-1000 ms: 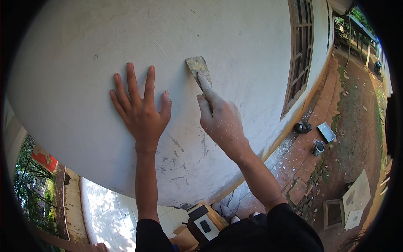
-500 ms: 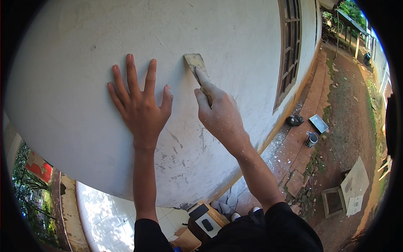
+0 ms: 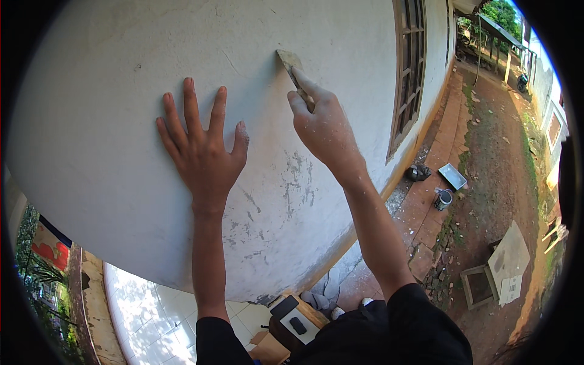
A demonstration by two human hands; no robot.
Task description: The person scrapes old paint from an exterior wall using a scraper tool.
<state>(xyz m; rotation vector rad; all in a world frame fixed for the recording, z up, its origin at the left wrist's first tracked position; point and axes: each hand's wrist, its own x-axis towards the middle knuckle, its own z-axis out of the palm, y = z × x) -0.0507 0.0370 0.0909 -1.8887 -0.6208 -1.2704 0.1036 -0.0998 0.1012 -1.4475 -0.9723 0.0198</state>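
Left hand (image 3: 204, 152) lies splayed flat on the rough white wall (image 3: 109, 121); right hand (image 3: 322, 125) grasps a flat metal scraper (image 3: 291, 62).

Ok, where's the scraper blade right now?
In the head view the scraper is upper centre, its blade against the white wall, held in the right hand, just left of the window and up-right of the flat left hand.
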